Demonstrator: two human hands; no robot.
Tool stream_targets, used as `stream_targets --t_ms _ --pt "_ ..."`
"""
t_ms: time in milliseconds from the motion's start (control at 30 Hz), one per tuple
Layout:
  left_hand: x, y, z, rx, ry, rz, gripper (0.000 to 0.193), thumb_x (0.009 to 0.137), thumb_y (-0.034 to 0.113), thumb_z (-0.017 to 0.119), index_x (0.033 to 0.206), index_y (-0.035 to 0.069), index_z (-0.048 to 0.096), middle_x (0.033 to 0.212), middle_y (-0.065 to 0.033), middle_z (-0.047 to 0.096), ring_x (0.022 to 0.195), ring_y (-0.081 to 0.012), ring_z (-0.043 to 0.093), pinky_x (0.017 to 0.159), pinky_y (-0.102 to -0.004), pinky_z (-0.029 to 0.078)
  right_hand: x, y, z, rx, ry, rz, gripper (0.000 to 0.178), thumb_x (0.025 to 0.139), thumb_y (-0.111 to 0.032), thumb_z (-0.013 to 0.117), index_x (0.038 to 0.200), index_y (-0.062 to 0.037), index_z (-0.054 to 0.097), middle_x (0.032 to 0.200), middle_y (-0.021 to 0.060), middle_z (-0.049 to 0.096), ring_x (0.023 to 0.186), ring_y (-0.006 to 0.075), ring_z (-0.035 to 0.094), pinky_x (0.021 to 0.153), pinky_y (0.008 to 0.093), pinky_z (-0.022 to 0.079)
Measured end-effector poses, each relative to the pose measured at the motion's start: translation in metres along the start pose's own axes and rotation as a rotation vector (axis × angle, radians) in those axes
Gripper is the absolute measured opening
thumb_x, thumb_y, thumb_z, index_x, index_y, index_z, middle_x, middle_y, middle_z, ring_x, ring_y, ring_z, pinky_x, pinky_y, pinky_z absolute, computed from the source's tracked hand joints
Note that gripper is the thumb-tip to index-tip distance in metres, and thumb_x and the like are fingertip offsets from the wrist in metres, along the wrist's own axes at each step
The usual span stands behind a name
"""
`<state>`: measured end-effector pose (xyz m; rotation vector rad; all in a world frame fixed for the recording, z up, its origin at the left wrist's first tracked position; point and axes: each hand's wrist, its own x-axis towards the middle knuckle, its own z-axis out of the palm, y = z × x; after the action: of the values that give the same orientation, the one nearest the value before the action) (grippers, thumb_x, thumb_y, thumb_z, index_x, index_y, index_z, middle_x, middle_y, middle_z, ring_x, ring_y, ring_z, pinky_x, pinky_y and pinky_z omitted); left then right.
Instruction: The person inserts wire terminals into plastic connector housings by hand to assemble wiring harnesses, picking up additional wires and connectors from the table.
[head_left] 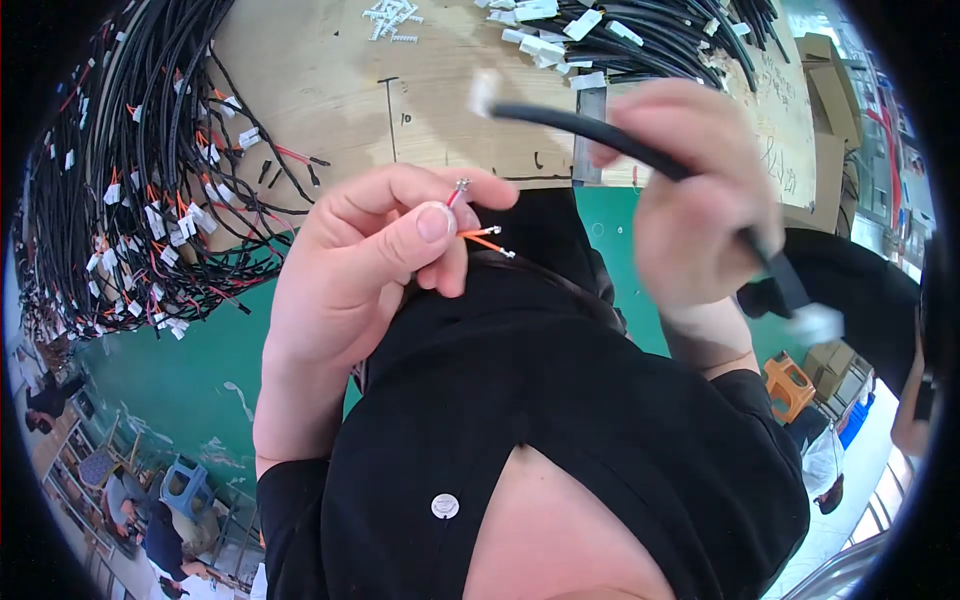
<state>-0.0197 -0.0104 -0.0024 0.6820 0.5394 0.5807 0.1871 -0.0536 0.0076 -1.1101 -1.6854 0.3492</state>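
My left hand (375, 235) is closed in a pinch on thin wires. A red wire (453, 197) with a metal terminal pokes up past the thumb, and orange wires (480, 239) with bare metal terminals stick out to the right. The rest of these wires is hidden in the palm. Smeared by motion, my right hand (700, 200) grips a short black cable (590, 127) that slants through the fingers. White ends, probably connectors, show blurred at the cable's upper left and lower right. The two hands are apart, above my lap at the table's near edge.
A large bundle of black cables (150, 110) with white connectors and orange and red wires hangs at the left. More black cables (660, 40) lie at the far right of the wooden table (480, 110). Small white plastic parts (392, 18) sit at the back. An orange stool (788, 388) stands at right.
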Motion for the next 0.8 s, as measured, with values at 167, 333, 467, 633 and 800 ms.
stream_targets --t_ms 167,333,467,633,800 --pt "0.0 0.002 0.008 -0.09 0.053 0.127 0.014 0.083 0.011 0.049 0.086 0.0 0.057 0.106 -0.019 0.052 0.056 -0.0085 0.045 0.059 -0.0187 0.039 -0.005 -0.01 0.024 0.054 -0.19 -0.211 0.022 0.074 -0.012 0.061 0.088 0.0026 0.054 0.092 0.0168 0.054 0.079 0.026 0.056 0.068 0.0308 0.047" --pt "-0.002 0.016 0.005 0.126 0.108 0.365 0.015 0.084 0.012 0.047 0.085 -0.002 0.053 0.098 -0.0174 0.053 0.064 -0.0082 0.046 0.06 -0.0182 0.036 0.006 0.0 0.025 0.034 -0.303 -0.183 0.025 0.072 0.011 0.045 0.092 0.0015 0.055 0.089 0.0146 0.057 0.081 0.0266 0.056 0.069 0.031 0.046" --pt "-0.009 0.024 0.018 0.467 0.075 0.35 0.017 0.081 0.014 0.052 0.079 -0.003 0.051 0.081 -0.0147 0.054 0.068 -0.0102 0.046 0.063 -0.0189 0.035 0.029 -0.011 0.024 0.277 -0.161 0.5 0.023 0.081 0.0 0.042 0.1 0.0024 0.055 0.078 0.0042 0.057 0.066 0.0092 0.051 0.061 0.0197 0.041" --pt "-0.014 0.023 0.028 0.554 0.113 0.208 0.018 0.074 0.014 0.06 0.074 -0.004 0.054 0.077 -0.0129 0.056 0.074 -0.0149 0.051 0.066 -0.0229 0.038 0.042 -0.02 0.037 0.737 -0.383 0.609 0.021 0.082 -0.012 0.05 0.095 0.0034 0.058 0.061 -0.0005 0.052 0.051 0.0011 0.043 0.045 0.014 0.032" --pt "-0.012 0.019 0.022 0.595 0.322 0.369 0.012 0.075 0.01 0.056 0.076 -0.002 0.056 0.095 -0.0123 0.053 0.06 -0.0078 0.044 0.054 -0.0177 0.033 0.033 -0.008 0.03 0.731 -0.187 0.7 0.017 0.082 -0.01 0.05 0.092 0.0024 0.057 0.06 0.0001 0.052 0.048 0.0025 0.044 0.042 0.0143 0.034"
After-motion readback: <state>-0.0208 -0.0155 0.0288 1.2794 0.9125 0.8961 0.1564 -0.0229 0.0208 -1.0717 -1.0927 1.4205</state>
